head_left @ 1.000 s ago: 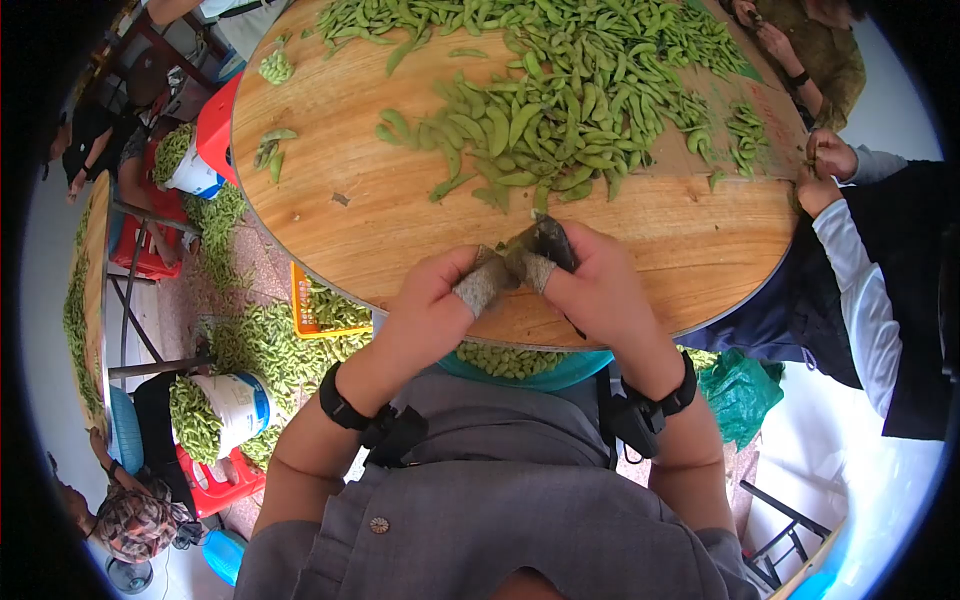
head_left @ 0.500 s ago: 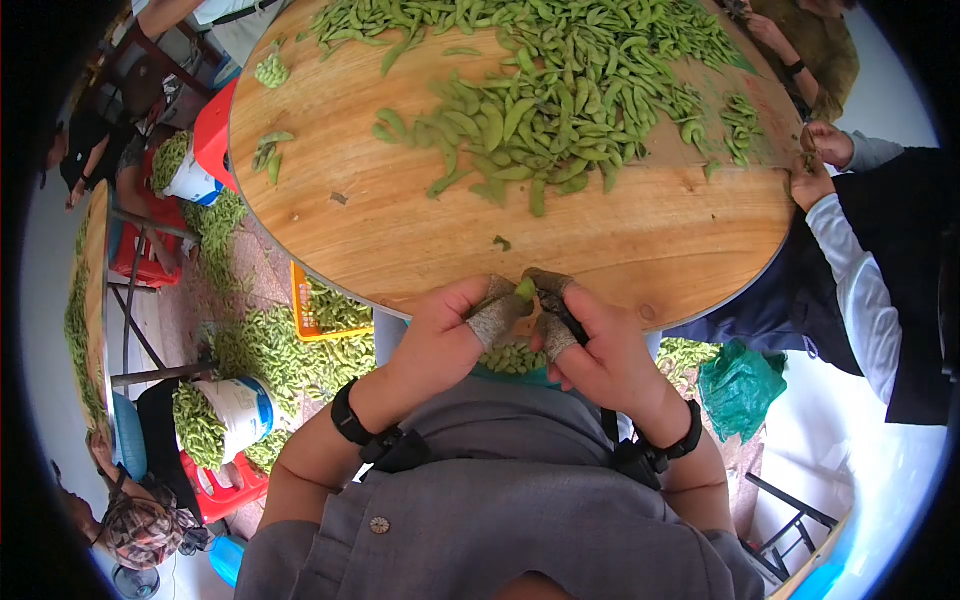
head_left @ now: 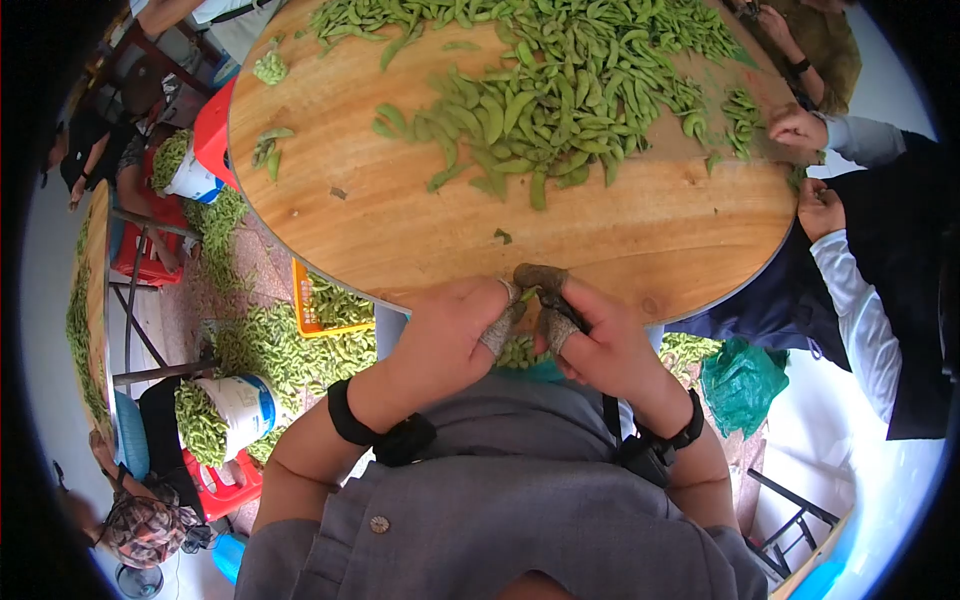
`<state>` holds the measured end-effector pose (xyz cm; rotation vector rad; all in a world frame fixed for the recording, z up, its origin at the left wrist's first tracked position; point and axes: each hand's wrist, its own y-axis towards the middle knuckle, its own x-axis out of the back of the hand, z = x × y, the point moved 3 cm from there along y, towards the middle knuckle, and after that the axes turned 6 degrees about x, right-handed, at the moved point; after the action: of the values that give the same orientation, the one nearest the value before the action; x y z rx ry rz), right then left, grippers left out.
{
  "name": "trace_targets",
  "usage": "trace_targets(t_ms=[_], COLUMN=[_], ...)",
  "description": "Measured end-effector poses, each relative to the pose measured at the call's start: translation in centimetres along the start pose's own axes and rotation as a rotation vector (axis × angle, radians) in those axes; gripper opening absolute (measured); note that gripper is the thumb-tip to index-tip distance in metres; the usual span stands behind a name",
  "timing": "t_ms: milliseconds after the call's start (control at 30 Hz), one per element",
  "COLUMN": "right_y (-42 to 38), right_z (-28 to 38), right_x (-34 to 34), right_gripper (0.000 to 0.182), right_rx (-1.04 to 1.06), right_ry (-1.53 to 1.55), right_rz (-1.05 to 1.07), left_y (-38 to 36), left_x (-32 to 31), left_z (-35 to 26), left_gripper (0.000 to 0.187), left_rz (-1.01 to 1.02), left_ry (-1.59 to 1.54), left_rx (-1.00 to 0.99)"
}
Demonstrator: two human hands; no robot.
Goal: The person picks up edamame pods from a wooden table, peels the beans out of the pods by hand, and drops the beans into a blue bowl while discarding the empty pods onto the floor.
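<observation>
Edamame pod (head_left: 526, 294) pinched between both hands, left hand (head_left: 450, 335) fingers closed on it, right hand (head_left: 598, 340) fingers gripping it, above round wooden table (head_left: 400, 230) edge

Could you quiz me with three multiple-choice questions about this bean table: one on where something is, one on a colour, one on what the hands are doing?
1. Where does the big heap of green soybean pods lie?
A. on the far half of the round wooden table
B. in the person's lap
C. on a metal shelf

2. What colour is the plastic crate below the table's edge?
A. black
B. orange
C. purple

3. What are the left hand and right hand doing?
A. resting flat and apart
B. pinching one small green pod together
C. lifting a bucket

Answers: 1 A, the pods cover the tabletop's far side. 2 B, its rim shows orange. 3 B, the wrapped fingertips meet on the pod at the near edge.
</observation>
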<state>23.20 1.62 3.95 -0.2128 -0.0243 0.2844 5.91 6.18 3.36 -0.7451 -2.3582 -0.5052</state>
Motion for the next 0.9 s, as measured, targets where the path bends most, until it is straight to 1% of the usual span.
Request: trace_targets(t_ms=[33,67,133,167,233,267,333,367,433,467,533,567,633,667,733,767,833,867,900], right_y=[0.1,0.0,-0.2,-0.3,-0.9,-1.0,-1.2,-1.1,-0.6,-0.4,0.0,0.0,-0.1,-0.2,-0.3,-0.2,-0.3,-0.3,-0.4], right_z=[-0.4,-0.4,-0.7,-0.6,-0.5,-0.6,-0.5,-0.6,-1.0,-1.2,-1.3,-1.1,-0.8,-0.8,-1.0,-1.2,-0.6,-0.5,-0.1], right_x=[0.0,0.0,-0.5,-0.5,-1.1,-1.2,-1.1,-0.9,0.2,0.2,0.2,0.2,0.0,0.1,0.4,0.6,0.7,0.6,0.5], right_gripper=[0.052,0.052,0.039,0.039,0.025,0.025,0.021,0.021,0.018,0.018,0.015,0.015,0.015,0.015,0.022,0.022,0.027,0.027,0.027], right_rx=[0.019,0.017,-0.133,-0.135,-0.197,-0.197,-0.121,-0.122,-0.104,-0.103,-0.076,-0.071,0.019,0.021,0.020,0.021,0.459,0.457,0.521], right_ry=[0.075,0.077,0.491,0.493,0.810,0.812,0.678,0.678,0.389,0.387,0.474,0.472,0.414,0.414,0.166,0.165,-0.557,-0.554,-0.659], right_rz=[0.008,0.004,0.021,0.020,0.067,0.067,0.060,0.059,0.023,0.024,0.002,0.005,0.035,0.037,-0.008,-0.007,-0.072,-0.071,-0.079], left_y=[0.0,0.0,-0.1,-0.1,-0.9,-1.1,-1.3,-1.3,-1.3,-1.3,-1.4,-1.4,-1.7,-1.9,-2.0,-1.8,-1.3,-1.2,-0.9], left_x=[0.1,-0.1,-0.8,-0.7,-2.0,-2.1,-2.7,-2.8,-2.9,-2.9,-2.9,-2.8,-2.9,-3.0,-3.2,-3.1,-1.8,-1.6,-1.3], left_z=[-0.3,-0.2,0.9,0.9,1.2,1.2,1.0,1.0,1.1,1.2,1.1,1.0,0.4,0.4,0.6,0.3,-0.1,0.1,0.3], left_gripper=[0.012,0.012,0.014,0.014,0.019,0.019,0.019,0.019,0.017,0.017,0.016,0.016,0.018,0.018,0.018,0.018,0.016,0.016,0.016], left_rz=[-0.025,-0.021,0.096,0.098,0.305,0.305,0.376,0.377,0.379,0.378,0.475,0.473,0.568,0.566,0.465,0.464,0.303,0.304,0.345], left_ry=[0.144,0.142,-0.510,-0.511,-1.594,-1.592,-1.863,-1.864,-1.755,-1.756,-1.761,-1.757,-1.986,-1.984,-1.769,-1.768,-1.044,-1.044,-0.940], left_rx=[-0.075,-0.076,0.186,0.188,0.753,0.754,0.749,0.750,0.771,0.768,0.717,0.713,0.765,0.763,0.786,0.784,0.926,0.930,0.865])
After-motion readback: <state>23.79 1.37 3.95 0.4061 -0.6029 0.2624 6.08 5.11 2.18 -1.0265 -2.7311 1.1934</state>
